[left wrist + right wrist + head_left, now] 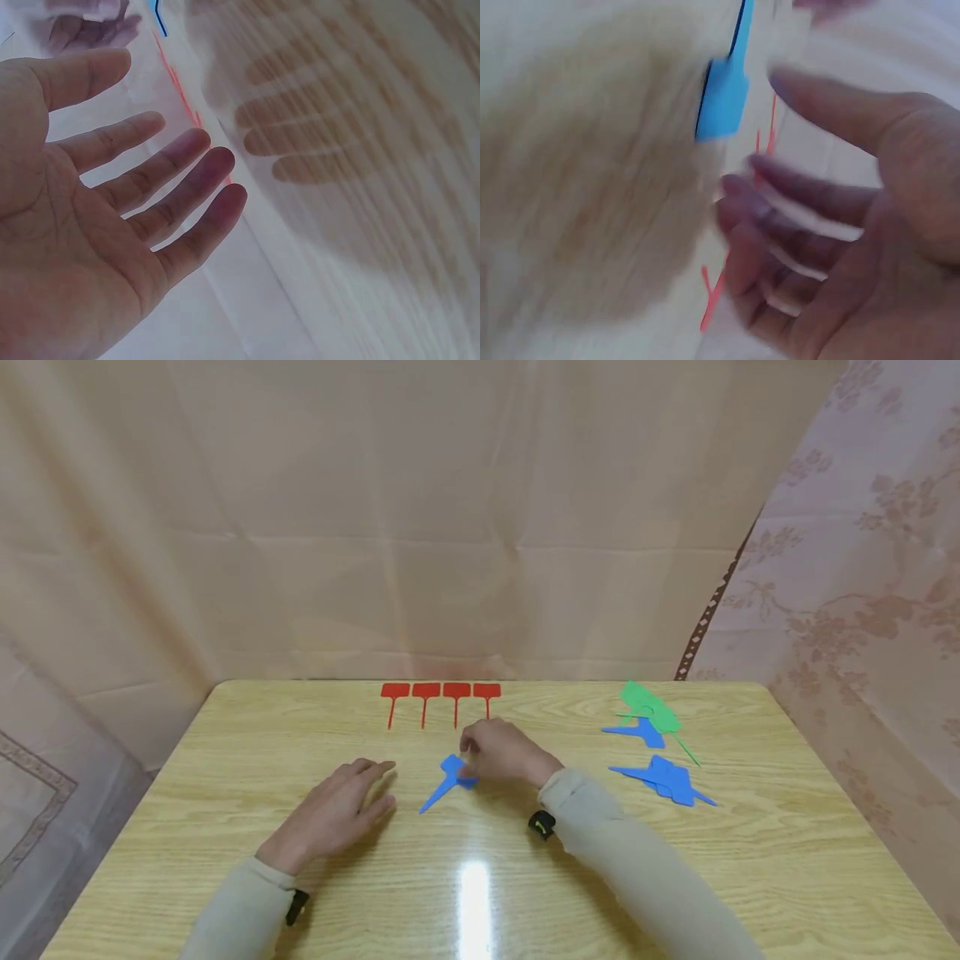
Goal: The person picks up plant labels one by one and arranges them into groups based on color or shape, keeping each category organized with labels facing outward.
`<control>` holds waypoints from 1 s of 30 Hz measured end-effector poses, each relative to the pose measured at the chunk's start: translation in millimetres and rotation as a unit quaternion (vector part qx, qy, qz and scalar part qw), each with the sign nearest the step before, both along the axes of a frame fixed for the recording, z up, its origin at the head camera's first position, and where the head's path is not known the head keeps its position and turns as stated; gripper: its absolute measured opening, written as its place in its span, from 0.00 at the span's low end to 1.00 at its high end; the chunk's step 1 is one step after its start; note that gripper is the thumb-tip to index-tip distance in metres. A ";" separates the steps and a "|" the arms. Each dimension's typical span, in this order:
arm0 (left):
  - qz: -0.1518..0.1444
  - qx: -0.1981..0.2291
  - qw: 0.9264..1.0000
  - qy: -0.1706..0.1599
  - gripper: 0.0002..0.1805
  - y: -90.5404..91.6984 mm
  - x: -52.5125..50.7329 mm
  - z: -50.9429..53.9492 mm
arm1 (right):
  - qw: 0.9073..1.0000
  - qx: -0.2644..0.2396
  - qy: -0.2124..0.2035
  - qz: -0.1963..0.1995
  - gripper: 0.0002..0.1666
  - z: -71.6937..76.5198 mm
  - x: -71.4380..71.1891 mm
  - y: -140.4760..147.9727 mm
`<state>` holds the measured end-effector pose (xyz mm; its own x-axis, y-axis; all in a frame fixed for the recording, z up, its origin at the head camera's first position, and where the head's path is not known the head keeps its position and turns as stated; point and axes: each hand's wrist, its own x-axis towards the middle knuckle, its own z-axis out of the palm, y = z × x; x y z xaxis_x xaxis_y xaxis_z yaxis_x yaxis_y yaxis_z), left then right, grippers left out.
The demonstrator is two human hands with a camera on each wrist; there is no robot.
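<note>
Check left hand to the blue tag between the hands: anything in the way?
Nothing visible: only tabletop lies between the left hand and that blue tag. The right hand is on the tag's other side, partly overlapping it in the head view.

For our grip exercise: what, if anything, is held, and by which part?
Nothing: the left hand and right hand are empty, the blue tag ungripped.

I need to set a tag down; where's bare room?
The table is bare between the red tags and green tags, left of the red row, and in front of the blue pile. Crowded: mid-table, where a blue tag lies between left hand and right hand, and the green tags, which overlap another blue tag.
</note>
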<state>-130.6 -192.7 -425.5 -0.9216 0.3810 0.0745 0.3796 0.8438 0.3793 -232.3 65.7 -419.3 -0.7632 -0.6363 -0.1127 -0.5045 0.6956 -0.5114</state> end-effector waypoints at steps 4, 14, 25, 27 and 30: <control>-0.001 0.004 1.000 -0.001 0.25 -0.4 -1.5 0.6 | 0.998 0.064 0.013 -0.015 0.22 -0.3 10.7 -8.3; 0.013 0.002 1.000 -0.009 0.26 -5.1 -4.6 3.7 | 0.997 0.048 0.045 -0.028 0.11 -7.8 1.9 -39.4; 0.047 0.002 0.998 -0.052 0.28 -21.1 -11.0 4.4 | 0.997 0.041 0.044 -0.056 0.12 -11.3 -9.3 -86.0; 0.051 0.002 0.997 -0.058 0.28 -24.0 -12.6 4.8 | 0.997 0.040 0.040 -0.061 0.13 -11.5 -10.8 -91.1; 0.059 0.002 0.996 -0.066 0.28 -28.4 -15.0 4.5 | 0.996 0.040 0.039 -0.063 0.13 -10.6 -12.0 -97.9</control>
<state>-145.6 -221.1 -421.0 -0.9617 0.2695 -0.0494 0.2245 0.8784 0.4220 -244.3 -32.2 -429.9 -0.8443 -0.5269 -0.0971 -0.4470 0.7926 -0.4147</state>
